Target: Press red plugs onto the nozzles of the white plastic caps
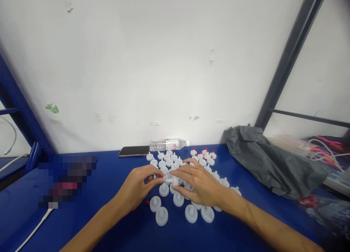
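Note:
Over a spread of white nozzle caps, my right hand [203,184] grips one white nozzle cap [175,180], turned on its side with its spout toward the left. My left hand [136,184] is closed in a pinch at that spout's end, with a small red tip cap [160,177] at its fingertips. Whether the red tip sits on the spout cannot be made out. Bare-spouted nozzle caps, such as one in front [162,217], stand around and beneath both hands. Another red tip [148,202] lies near my left wrist.
Nozzle caps with red tips [210,160] stand in a group at the back right. A plastic bottle [169,144] and a phone [133,151] lie along the wall. On the right is a dark plastic bag [270,161]; a blurred-out object [67,182] with a cable lies left.

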{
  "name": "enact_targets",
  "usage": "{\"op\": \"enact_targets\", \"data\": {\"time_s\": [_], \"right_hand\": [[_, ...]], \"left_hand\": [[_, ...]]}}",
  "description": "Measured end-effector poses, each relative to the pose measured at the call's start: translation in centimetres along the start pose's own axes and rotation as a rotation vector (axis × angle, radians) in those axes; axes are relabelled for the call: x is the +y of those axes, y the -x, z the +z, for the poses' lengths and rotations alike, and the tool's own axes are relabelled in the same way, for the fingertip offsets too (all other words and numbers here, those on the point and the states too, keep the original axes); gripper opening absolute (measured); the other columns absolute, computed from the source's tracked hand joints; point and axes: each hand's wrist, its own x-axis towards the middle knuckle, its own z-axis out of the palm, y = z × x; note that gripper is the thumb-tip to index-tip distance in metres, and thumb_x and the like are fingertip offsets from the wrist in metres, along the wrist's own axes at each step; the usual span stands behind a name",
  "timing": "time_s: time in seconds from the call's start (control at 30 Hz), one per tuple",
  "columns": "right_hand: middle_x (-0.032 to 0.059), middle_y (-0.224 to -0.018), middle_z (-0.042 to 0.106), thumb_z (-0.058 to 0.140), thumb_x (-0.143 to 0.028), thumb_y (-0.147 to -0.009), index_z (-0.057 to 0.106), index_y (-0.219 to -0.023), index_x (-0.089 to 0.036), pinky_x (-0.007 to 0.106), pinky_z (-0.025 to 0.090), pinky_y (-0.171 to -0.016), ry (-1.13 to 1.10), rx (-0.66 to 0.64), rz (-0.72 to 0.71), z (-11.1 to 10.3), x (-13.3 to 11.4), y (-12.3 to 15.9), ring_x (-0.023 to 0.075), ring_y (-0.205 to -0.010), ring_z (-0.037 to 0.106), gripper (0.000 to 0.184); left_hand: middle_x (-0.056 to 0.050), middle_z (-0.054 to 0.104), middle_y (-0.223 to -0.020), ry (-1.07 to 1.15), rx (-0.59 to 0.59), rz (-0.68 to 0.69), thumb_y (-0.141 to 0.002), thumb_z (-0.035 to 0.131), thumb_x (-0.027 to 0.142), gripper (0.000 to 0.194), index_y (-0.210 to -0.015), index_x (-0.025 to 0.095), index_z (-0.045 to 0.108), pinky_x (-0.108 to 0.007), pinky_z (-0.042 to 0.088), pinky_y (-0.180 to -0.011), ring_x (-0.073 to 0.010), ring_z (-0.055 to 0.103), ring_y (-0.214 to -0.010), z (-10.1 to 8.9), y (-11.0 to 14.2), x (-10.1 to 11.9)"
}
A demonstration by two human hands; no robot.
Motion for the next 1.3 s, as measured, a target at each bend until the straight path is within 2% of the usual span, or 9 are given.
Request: {"op": "enact_targets", "data": {"time_s": [0.27,0.47,0.53,0.63,0.73,0.8,1.03,1.17,1.3], "right_hand": [[0.0050,-0.103,0.073,0.058,-0.035,-0.098,0.059,-0.126,-0.018,0.043,0.041,-0.107,-0.010,0.026,-0.044,0.3,0.1,0.0,0.0174,-0.094,0.069,0.033],[0.0068,-0.107,0.074,0.056,-0.033,-0.099,0.057,-0.130,-0.019,0.045,0.042,-0.106,0.025,0.026,-0.051,0.0,0.0,0.0,0.0183,-0.097,0.069,0.034],[0.0079,-0.113,0.073,0.055,-0.032,-0.100,0.056,-0.132,-0.020,0.046,0.043,-0.107,0.037,0.021,-0.036,-0.1,0.1,-0.1,0.0190,-0.103,0.068,0.034],[0.0077,-0.120,0.072,0.055,-0.031,-0.100,0.055,-0.132,-0.020,0.046,0.042,-0.110,0.033,0.030,-0.031,-0.1,0.2,-0.1,0.0187,-0.109,0.067,0.034],[0.0067,-0.120,0.072,0.056,-0.033,-0.100,0.055,-0.132,-0.019,0.045,0.041,-0.112,0.013,0.046,-0.034,0.0,0.2,-0.1,0.0182,-0.108,0.068,0.035],[0.0066,-0.117,0.073,0.057,-0.034,-0.099,0.056,-0.131,-0.019,0.045,0.042,-0.110,0.001,0.069,-0.035,0.0,0.1,0.0,0.0186,-0.105,0.069,0.036],[0.0085,-0.106,0.075,0.060,-0.034,-0.097,0.057,-0.132,-0.019,0.047,0.049,-0.100,-0.001,0.143,-0.063,-0.1,-0.3,0.0,0.0216,-0.095,0.070,0.038],[0.0097,-0.108,0.075,0.063,-0.032,-0.096,0.054,-0.134,-0.017,0.046,0.053,-0.097,0.001,0.212,-0.101,0.0,-0.6,-0.1,0.0227,-0.097,0.070,0.042],[0.0096,-0.112,0.075,0.063,-0.030,-0.096,0.051,-0.138,-0.018,0.043,0.054,-0.101,0.025,0.292,-0.117,0.2,-0.9,-0.2,0.0216,-0.101,0.071,0.046]], "left_hand": [[0.004,0.071,-0.071,0.048,-0.008,0.027,-0.088,0.071,0.038,0.014,-0.088,0.024,0.073,-0.022,0.045,-0.053,-0.0104,0.059,-0.051,0.8,0.4,0.2],[0.003,0.073,-0.074,0.051,-0.005,0.056,-0.092,0.066,0.040,0.018,-0.097,0.025,0.075,-0.023,0.048,-0.054,-0.0104,0.059,-0.047,0.8,0.7,0.9],[0.002,0.074,-0.077,-0.036,0.008,0.105,-0.095,0.061,0.041,0.020,-0.101,0.027,0.074,-0.024,0.050,-0.056,-0.0104,0.059,-0.047,0.6,0.7,0.8],[0.001,0.075,-0.086,-0.269,0.043,0.218,-0.101,0.050,0.038,0.024,-0.109,0.028,0.070,-0.025,0.052,-0.062,-0.0139,0.067,-0.065,0.5,0.8,0.5],[-0.002,0.072,-0.097,-0.442,0.038,0.281,-0.104,0.042,0.033,0.026,-0.112,0.028,0.066,-0.028,0.050,-0.062,-0.0180,0.069,-0.082,0.6,0.9,0.3],[-0.003,0.069,-0.098,-0.521,0.036,0.298,-0.104,0.038,0.030,0.027,-0.108,0.027,0.064,-0.029,0.047,-0.059,-0.0197,0.067,-0.084,0.8,1.0,0.4],[-0.003,0.059,-0.091,-0.582,-0.008,0.253,-0.105,0.025,0.025,0.030,-0.098,0.025,0.055,-0.033,0.039,-0.054,-0.0211,0.058,-0.079,1.4,1.1,1.5],[-0.003,0.054,-0.090,-0.467,-0.032,0.167,-0.105,0.021,0.027,0.032,-0.091,0.024,0.050,-0.034,0.039,-0.058,-0.0208,0.055,-0.079,1.3,1.1,2.1],[-0.002,0.053,-0.088,-0.331,0.002,0.113,-0.105,0.020,0.032,0.033,-0.087,0.024,0.046,-0.034,0.038,-0.061,-0.0199,0.052,-0.077,1.1,1.0,2.7]]}}
